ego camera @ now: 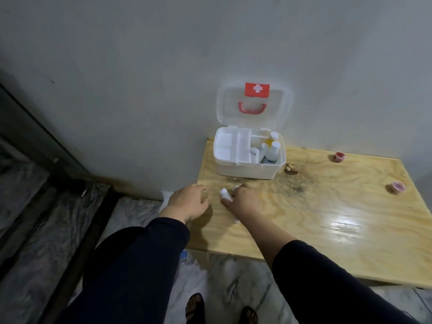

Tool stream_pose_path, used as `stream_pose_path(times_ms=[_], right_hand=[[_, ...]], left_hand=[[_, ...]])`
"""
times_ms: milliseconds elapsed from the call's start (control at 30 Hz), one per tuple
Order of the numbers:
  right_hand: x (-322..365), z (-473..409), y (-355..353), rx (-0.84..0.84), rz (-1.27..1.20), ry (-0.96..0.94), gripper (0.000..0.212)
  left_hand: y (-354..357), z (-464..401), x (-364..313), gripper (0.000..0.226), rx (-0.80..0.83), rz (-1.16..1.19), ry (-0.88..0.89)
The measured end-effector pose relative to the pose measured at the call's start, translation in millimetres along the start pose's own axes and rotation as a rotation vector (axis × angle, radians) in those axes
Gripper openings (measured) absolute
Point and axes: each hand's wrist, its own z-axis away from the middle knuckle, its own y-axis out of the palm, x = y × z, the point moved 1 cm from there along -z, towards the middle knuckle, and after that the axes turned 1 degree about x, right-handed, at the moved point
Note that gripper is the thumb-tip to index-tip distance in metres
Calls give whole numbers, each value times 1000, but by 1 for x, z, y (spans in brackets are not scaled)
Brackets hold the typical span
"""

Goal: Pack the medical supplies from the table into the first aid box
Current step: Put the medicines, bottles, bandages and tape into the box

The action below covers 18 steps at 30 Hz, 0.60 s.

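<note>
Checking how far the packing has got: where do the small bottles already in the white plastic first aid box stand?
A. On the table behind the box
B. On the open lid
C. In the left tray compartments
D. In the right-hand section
D: the small bottles stand upright in the right-hand section of the white plastic first aid box, while its left tray compartments look empty.

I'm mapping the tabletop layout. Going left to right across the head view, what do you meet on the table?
Left hand → right hand gripping a small white item → first aid box → dark red pot → pink pot.
</note>
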Motion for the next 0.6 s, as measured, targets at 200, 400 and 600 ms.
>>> stream_pose_path(times_ms=[200, 400, 600], right_hand=[[6, 2, 0, -103, -39, 55, 50], [15, 10, -36, -241, -174, 40, 37], [32, -9, -90, -453, -290, 46, 37]], left_hand=[[-6, -17, 13, 53, 35, -8, 67], [-33, -38, -6, 63, -144, 139, 149], [-48, -68, -17, 63, -221, 212, 233]])
